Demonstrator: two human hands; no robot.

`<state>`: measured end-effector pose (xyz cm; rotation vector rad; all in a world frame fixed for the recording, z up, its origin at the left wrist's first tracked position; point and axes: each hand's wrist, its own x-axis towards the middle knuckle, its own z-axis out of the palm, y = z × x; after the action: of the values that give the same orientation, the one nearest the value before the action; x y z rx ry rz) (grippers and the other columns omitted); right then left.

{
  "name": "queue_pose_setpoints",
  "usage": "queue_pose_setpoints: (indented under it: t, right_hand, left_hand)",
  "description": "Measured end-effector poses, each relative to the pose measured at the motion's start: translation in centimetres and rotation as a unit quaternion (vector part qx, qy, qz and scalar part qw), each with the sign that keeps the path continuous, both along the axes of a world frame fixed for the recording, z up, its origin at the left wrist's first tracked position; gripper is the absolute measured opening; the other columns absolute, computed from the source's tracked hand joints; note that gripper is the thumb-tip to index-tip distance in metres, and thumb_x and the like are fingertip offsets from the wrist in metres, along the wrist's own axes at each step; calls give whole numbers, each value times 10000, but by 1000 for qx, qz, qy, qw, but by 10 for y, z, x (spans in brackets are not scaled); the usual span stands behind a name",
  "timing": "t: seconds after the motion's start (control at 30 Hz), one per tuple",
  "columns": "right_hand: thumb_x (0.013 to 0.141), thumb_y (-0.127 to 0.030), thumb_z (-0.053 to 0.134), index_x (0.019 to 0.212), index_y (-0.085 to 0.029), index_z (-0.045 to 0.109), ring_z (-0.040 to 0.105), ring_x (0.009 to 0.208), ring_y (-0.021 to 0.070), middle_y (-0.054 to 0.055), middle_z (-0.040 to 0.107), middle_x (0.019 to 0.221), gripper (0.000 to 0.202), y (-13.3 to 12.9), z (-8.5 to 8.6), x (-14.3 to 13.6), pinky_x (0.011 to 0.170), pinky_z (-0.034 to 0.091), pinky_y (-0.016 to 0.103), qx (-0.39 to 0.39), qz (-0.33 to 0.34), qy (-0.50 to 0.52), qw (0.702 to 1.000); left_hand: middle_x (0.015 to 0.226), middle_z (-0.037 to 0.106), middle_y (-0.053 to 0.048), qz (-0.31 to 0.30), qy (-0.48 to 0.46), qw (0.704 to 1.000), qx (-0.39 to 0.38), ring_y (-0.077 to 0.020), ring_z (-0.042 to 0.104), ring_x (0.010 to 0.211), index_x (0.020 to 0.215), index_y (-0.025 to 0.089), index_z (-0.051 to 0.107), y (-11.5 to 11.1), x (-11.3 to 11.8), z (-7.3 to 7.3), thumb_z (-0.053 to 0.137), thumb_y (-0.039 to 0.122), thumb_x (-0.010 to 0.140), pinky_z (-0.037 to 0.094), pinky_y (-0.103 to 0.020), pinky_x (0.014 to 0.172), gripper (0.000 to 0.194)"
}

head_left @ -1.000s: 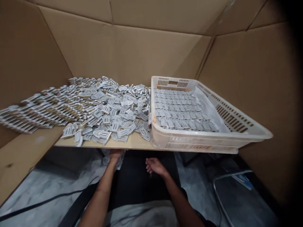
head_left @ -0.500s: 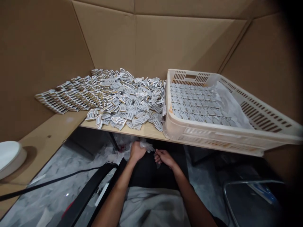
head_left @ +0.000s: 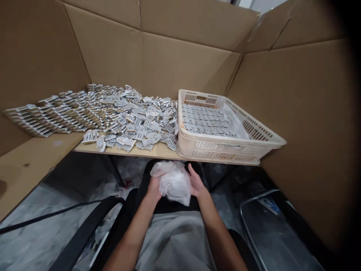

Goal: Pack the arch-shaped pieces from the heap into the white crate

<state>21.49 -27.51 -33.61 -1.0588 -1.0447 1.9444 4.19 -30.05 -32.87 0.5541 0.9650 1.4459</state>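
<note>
A crumpled, translucent plastic bag (head_left: 176, 184) is held over my lap, below the table's front edge. My left hand (head_left: 154, 189) grips its left side, with the fingers partly hidden by the plastic. At the bag's right side is my right hand (head_left: 196, 182), thumb raised and the other fingers behind the plastic. Beyond the hands, a loose heap of small grey-white metal pieces (head_left: 146, 120) lies on the table. Neat overlapping rows of similar pieces (head_left: 56, 114) stand to its left.
A white plastic crate (head_left: 220, 145) with rows of grey pieces and a thin white sheet stands on the table (head_left: 135, 151) at right. Cardboard walls (head_left: 186, 64) surround the table. A chair arm (head_left: 84, 233) is at lower left, a metal-framed chair (head_left: 270, 226) at lower right.
The plastic is now spread out larger between my hands. My right thumb has lifted away from its earlier pinch. The view has shifted right, and the white bowl at left has left it.
</note>
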Motion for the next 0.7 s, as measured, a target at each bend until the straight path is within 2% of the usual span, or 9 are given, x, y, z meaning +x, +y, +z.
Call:
queue_pose_setpoints:
  t: [0.1, 0.13, 0.2, 0.3, 0.4, 0.57, 0.7]
  right_hand:
    - [802, -656, 759, 1309, -234, 637, 750, 1047, 289, 88, 766, 1160, 671, -5, 19, -6, 933, 584, 398, 53, -26, 45, 997]
    - [748, -568, 847, 1323, -240, 627, 749, 1035, 278, 73, 766, 1171, 698, -4, 22, -11, 941, 579, 389, 79, -39, 38, 995]
    - [706, -478, 903, 1280, -218, 654, 744, 1017, 268, 68, 770, 1166, 678, -2, 24, -22, 941, 573, 382, 145, -70, -9, 987]
    - [772, -462, 837, 1133, -149, 722, 726, 1029, 280, 102, 778, 1136, 491, 0, 23, -42, 938, 562, 388, 255, -137, -100, 952]
    - [872, -425, 728, 1140, -133, 735, 724, 987, 263, 96, 786, 1085, 396, -3, 26, -60, 911, 560, 372, 322, -194, -138, 916]
    - [918, -327, 664, 1136, -173, 743, 694, 986, 237, 69, 755, 1047, 278, -19, 45, -74, 942, 528, 350, 414, -195, -225, 860]
    - [950, -267, 599, 1105, -188, 751, 680, 1004, 233, 73, 729, 1045, 232, -35, 71, -78, 948, 533, 352, 460, -208, -229, 832]
  left_hand:
    - [1081, 783, -116, 37, -4, 999, 8, -347, 743, 1043, 1054, 174, 685, 2, 3, 5, 760, 369, 580, 616, -429, 890, 518]
    - [1101, 781, -109, 53, 4, 999, 8, -340, 740, 1055, 1096, 174, 685, 2, 4, 5, 764, 366, 594, 613, -419, 899, 544]
    - [1119, 776, -108, 84, 30, 996, 4, -336, 733, 1079, 1156, 165, 686, 2, 5, 4, 773, 358, 627, 605, -408, 919, 570]
    - [1213, 750, -112, 119, 79, 990, -3, -337, 696, 1175, 1242, 166, 679, 2, 8, 0, 767, 330, 687, 577, -411, 990, 585]
    - [1328, 707, -100, 116, 101, 988, 12, -319, 626, 1307, 1259, 180, 680, 2, 14, -1, 759, 338, 740, 513, -398, 1107, 548]
    - [1094, 758, -126, 59, 64, 996, 10, -347, 673, 1224, 1054, 136, 721, -10, 23, 9, 762, 493, 748, 552, -425, 1075, 471]
    - [1065, 758, -104, 74, 34, 997, 0, -346, 666, 1241, 1054, 174, 718, -30, 21, 22, 790, 561, 748, 525, -454, 1122, 499]
